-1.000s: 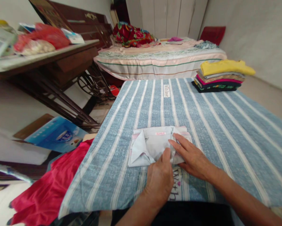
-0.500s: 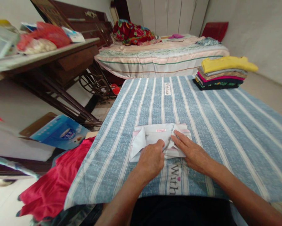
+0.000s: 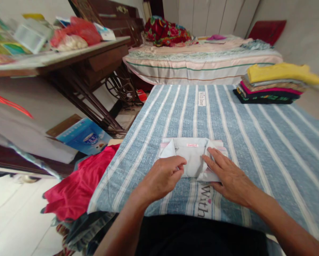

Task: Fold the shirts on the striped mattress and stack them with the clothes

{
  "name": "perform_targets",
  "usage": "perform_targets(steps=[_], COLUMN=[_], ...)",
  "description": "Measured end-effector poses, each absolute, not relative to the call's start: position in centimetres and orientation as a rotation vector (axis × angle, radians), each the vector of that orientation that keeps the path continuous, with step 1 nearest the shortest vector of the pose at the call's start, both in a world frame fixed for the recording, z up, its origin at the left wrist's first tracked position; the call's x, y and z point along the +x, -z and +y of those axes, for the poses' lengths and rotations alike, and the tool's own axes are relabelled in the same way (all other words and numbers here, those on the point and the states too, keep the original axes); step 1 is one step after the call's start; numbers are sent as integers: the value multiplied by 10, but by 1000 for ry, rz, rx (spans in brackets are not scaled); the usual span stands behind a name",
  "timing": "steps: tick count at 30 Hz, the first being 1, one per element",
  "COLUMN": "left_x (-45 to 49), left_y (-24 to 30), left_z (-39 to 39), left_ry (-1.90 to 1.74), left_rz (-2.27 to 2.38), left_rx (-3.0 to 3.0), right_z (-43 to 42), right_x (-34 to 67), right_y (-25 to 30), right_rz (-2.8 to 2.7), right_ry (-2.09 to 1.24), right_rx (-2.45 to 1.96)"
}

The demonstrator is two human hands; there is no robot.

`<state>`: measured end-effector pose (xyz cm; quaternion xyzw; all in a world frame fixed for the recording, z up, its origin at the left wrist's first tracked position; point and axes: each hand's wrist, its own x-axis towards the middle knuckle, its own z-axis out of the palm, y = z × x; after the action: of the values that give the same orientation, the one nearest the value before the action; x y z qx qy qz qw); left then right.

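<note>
A folded pale grey-white shirt with pink edges and a small red-printed neck label lies on the blue-and-white striped cloth in front of me. My left hand is over its near left part, fingers loosely curled in, with no fabric visible between them. My right hand lies flat on the shirt's right side, fingers stretched out and a little apart. Part of the shirt's left side is hidden under my left hand.
A stack of folded clothes, yellow on top, stands at the far right of the cloth. Red fabric hangs by the left edge. A sewing-machine table holds bags at left; a bed is behind.
My left hand has drawn back from the shirt's middle toward its near left, uncovering more of it. My right hand stays on the right side. The view has shifted left.
</note>
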<state>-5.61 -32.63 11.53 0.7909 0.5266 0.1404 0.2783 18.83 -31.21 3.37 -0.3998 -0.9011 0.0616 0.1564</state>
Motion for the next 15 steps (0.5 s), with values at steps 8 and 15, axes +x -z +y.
perform_targets(steps=[8,15], left_x=[-61,-44], left_y=[-93,-104], left_z=[-343,-329], left_ry=[-282,154], left_rz=[1499,1720], left_rx=[2330,2365], right_z=[-303,-291], right_x=[175,169], right_y=[-43,-51], right_rz=[-2590,-2606], right_ry=[-162,-254], right_rx=[-878,-790])
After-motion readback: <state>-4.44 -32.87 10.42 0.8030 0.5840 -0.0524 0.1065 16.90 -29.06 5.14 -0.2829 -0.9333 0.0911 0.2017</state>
